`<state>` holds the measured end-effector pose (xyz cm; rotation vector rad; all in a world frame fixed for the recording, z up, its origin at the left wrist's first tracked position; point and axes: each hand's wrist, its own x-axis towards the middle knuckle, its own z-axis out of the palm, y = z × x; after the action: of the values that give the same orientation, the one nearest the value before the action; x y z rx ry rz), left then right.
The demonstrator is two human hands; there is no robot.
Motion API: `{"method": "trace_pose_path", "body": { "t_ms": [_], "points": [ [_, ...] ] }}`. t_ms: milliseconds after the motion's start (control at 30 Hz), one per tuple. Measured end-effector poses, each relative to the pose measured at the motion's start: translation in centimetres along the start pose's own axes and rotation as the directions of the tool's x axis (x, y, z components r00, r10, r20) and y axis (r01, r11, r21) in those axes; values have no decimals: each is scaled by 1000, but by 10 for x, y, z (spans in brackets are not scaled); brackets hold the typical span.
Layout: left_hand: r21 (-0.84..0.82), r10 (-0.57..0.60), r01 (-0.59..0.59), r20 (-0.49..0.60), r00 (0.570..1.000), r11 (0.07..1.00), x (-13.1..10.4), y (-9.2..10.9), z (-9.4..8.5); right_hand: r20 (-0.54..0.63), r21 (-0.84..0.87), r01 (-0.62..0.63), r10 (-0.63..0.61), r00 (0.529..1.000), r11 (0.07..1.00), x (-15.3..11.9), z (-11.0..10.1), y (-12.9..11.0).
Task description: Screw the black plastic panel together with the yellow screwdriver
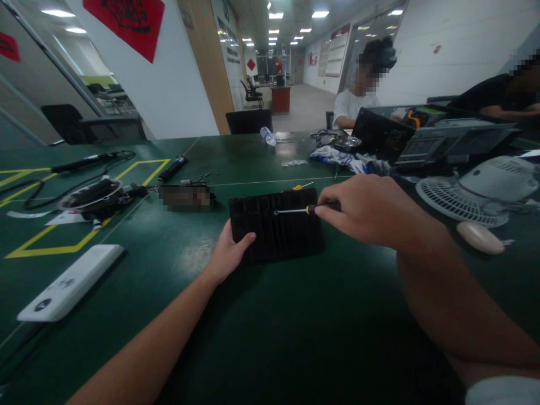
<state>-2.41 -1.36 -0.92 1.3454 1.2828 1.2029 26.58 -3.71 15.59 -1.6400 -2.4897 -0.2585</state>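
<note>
My left hand (230,253) grips the left lower edge of a flat black plastic panel (291,236), its thumb on the near face. The panel has raised ribs and is tilted up toward me above the green table. In my right hand (358,211), closed round the handle, is a screwdriver (295,211) with a yellow collar and a metal shaft. The shaft points left across the panel, and its tip lies at the ribs near the middle. Whether the tip sits on a screw is too small to tell. Behind the panel's top edge shows a yellow-handled tool (298,187).
On the green table (261,320) at left lie a white power strip (70,284) and a round dark device with cables (95,197). At right are a white fan part (485,188), a pale oval object (480,237) and an opened computer case (455,143). Two people sit beyond.
</note>
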Motion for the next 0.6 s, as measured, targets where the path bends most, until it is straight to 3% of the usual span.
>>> {"method": "trace_pose_path", "body": {
  "t_ms": [200,367,600],
  "points": [
    [9,-11,11,1,1000,1000,0,-1,-1,-67,189,97,-85,994,977,0,-2,9],
    [9,-1,1,-5,1000,1000,1,-3,-1,-139,218,119,-90,986,969,0,-4,12],
    [15,6,-6,9,1000,1000,0,-1,0,-94,240,127,-108,990,962,2,0,11]
  ]
}}
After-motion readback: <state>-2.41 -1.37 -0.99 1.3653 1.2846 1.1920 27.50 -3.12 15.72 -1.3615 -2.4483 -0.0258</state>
